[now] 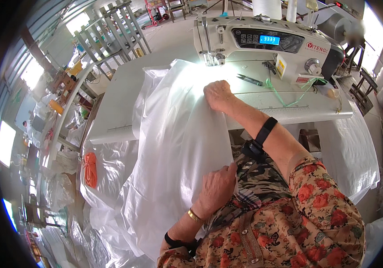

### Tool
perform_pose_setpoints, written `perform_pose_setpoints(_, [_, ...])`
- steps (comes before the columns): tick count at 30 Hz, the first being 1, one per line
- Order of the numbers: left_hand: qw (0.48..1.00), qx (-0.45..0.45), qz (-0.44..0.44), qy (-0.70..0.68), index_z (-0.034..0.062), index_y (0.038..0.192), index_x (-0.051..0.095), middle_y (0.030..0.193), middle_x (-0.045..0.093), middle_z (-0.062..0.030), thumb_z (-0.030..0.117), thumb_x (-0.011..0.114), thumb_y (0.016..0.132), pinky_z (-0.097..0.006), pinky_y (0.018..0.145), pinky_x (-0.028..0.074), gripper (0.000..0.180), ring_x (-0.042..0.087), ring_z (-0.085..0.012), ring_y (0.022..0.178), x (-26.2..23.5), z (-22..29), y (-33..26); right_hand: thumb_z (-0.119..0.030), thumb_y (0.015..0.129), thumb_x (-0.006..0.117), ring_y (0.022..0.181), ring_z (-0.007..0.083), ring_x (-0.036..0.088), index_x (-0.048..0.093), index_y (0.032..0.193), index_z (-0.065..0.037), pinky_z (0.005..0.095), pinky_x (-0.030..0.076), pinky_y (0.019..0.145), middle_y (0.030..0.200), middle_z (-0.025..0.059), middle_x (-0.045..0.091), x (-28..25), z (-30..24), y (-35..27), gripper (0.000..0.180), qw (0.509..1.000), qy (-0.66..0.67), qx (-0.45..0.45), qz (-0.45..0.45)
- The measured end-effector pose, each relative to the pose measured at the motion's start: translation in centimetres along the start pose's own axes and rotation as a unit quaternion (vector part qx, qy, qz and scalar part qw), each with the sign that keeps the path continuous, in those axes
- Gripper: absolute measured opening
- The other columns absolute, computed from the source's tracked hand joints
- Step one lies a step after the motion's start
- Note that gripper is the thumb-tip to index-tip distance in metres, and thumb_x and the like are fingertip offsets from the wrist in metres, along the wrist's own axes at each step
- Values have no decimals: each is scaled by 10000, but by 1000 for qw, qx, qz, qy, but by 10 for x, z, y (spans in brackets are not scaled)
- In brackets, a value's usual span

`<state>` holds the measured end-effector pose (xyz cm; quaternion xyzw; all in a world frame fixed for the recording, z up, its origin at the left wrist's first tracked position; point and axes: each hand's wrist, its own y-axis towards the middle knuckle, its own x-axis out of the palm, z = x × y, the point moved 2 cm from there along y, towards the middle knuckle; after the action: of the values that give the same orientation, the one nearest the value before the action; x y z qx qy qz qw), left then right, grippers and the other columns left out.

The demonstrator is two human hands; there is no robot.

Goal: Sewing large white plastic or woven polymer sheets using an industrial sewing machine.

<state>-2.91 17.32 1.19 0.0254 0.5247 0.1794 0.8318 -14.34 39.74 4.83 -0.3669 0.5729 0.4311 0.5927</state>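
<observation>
A large sheet of thin white plastic-like material (173, 129) drapes over the sewing table's front edge and down to my lap. Its upper end lies in bright light by the needle area of a white sewing machine (209, 35). My right hand (218, 94) is closed on the sheet's upper right edge, just in front of the machine's foot. Lower down, my left hand (218, 185) has its fingers curled round the same right edge, close to my lap. The fingertips of both hands are partly hidden.
Dark snips (250, 80) and a green cord (285, 102) lie on the sewing table (115, 105), right of the needle. An orange bundle (90, 170) rests on piled plastic at the left. More white sheeting (350, 152) hangs at the right. A slatted wooden rack (109, 38) stands behind.
</observation>
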Motion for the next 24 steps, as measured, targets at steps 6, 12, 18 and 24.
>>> perform_pose_setpoints(6, [998,-3,57,-9,23,861,477,698,570,-163,41,537,812,-465,567,446,80,587,-384,645,0,7,13,-47,676,668,824,244,686,707,789,-76,337,521,644,857,117,700,2,3,10,123,998,12,44,49])
perform_pose_setpoints(12, [991,-5,114,-63,30,849,482,659,555,-142,46,540,796,-450,542,444,80,593,-349,607,1,13,6,2,697,618,808,285,686,690,766,-32,370,536,644,821,161,685,9,0,-50,104,993,65,62,74])
perform_pose_setpoints(18, [996,5,89,-6,39,839,474,671,562,-124,26,554,758,-441,541,447,115,604,-338,623,12,12,12,5,722,593,795,300,685,669,767,3,388,539,665,800,185,674,5,-7,-64,88,994,77,42,70])
perform_pose_setpoints(24, [995,0,98,10,45,838,475,683,569,-136,31,544,759,-445,541,444,106,603,-350,641,10,-2,29,-18,723,591,769,306,678,659,740,-9,394,527,650,785,180,666,8,2,-46,72,992,71,11,100])
